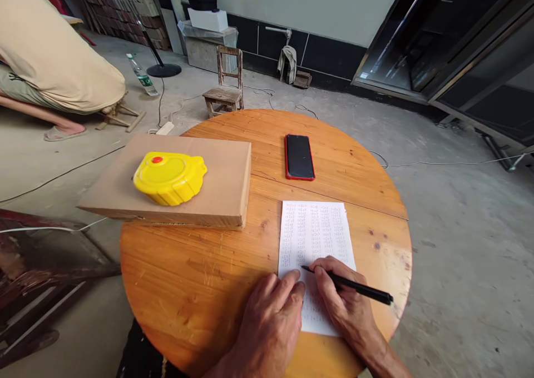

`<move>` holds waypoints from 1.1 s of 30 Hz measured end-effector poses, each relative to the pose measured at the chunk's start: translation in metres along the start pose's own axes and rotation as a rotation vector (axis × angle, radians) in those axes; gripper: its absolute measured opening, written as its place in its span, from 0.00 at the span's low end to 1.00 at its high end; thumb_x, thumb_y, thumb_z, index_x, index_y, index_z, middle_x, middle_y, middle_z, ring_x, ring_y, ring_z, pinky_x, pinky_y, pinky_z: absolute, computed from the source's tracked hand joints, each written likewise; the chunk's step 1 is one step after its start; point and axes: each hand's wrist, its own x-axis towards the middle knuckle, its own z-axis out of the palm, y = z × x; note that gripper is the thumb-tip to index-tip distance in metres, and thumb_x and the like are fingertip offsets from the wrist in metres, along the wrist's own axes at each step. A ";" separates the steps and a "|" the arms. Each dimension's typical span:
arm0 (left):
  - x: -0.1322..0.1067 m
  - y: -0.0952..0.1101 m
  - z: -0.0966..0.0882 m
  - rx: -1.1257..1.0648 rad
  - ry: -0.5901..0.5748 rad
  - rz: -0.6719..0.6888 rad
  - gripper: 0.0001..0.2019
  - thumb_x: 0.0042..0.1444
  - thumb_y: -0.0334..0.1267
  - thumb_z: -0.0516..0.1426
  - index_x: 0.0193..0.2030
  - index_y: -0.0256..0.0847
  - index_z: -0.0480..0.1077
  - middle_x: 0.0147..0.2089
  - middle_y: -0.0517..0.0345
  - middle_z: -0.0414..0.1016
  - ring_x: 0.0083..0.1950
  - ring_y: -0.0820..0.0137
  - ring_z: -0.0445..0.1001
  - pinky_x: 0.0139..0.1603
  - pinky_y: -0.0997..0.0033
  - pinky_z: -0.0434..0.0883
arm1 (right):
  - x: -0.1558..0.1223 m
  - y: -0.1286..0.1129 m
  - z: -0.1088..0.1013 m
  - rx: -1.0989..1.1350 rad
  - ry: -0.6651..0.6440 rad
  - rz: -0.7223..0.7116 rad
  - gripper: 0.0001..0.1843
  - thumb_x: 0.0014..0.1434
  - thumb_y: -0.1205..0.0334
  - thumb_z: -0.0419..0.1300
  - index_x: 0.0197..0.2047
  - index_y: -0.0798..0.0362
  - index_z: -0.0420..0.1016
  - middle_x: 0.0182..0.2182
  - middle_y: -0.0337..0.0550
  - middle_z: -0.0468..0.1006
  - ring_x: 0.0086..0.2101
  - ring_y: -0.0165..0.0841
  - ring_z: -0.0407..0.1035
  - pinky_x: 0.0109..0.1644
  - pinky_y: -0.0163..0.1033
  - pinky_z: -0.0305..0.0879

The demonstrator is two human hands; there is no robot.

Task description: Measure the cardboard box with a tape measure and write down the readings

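Observation:
A white sheet of paper (319, 228) lies on the round wooden table (179, 283), with columns of small handwriting on it. My right hand (346, 297) is closed around a black pen (367, 290), and the pen's tip is at the sheet, near the middle. Beside it my left hand (275, 317) rests on the sheet's left edge, fingers lying close together with nothing held in them. Part of the writing is hidden beneath both hands.
A phone with a red case (299, 157) lies beyond the paper. On the left, a cardboard box (225, 172) overhangs the table edge, carrying a yellow plastic case (169, 178) with a red button. A small wooden chair (227, 91) stands behind. A seated person (58, 55) is at far left.

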 end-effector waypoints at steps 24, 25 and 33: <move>-0.005 0.000 0.002 -0.006 -0.025 -0.021 0.15 0.61 0.25 0.53 0.52 0.38 0.73 0.54 0.54 0.79 0.42 0.60 0.76 0.43 0.57 0.76 | -0.001 0.000 0.000 0.038 0.045 0.029 0.09 0.64 0.66 0.56 0.34 0.51 0.77 0.26 0.36 0.78 0.26 0.28 0.71 0.30 0.30 0.67; -0.005 0.001 0.002 -0.004 -0.026 -0.023 0.15 0.61 0.26 0.53 0.52 0.38 0.73 0.54 0.54 0.79 0.42 0.60 0.76 0.42 0.57 0.76 | -0.001 0.001 0.000 0.043 0.050 0.034 0.09 0.64 0.66 0.57 0.34 0.50 0.77 0.26 0.36 0.78 0.26 0.28 0.71 0.30 0.30 0.67; -0.002 0.001 -0.001 0.016 -0.051 -0.022 0.14 0.62 0.25 0.52 0.51 0.39 0.73 0.52 0.53 0.79 0.42 0.61 0.76 0.40 0.59 0.76 | -0.002 0.001 -0.001 0.042 0.018 0.055 0.10 0.65 0.64 0.56 0.33 0.51 0.76 0.25 0.36 0.76 0.24 0.28 0.69 0.28 0.31 0.65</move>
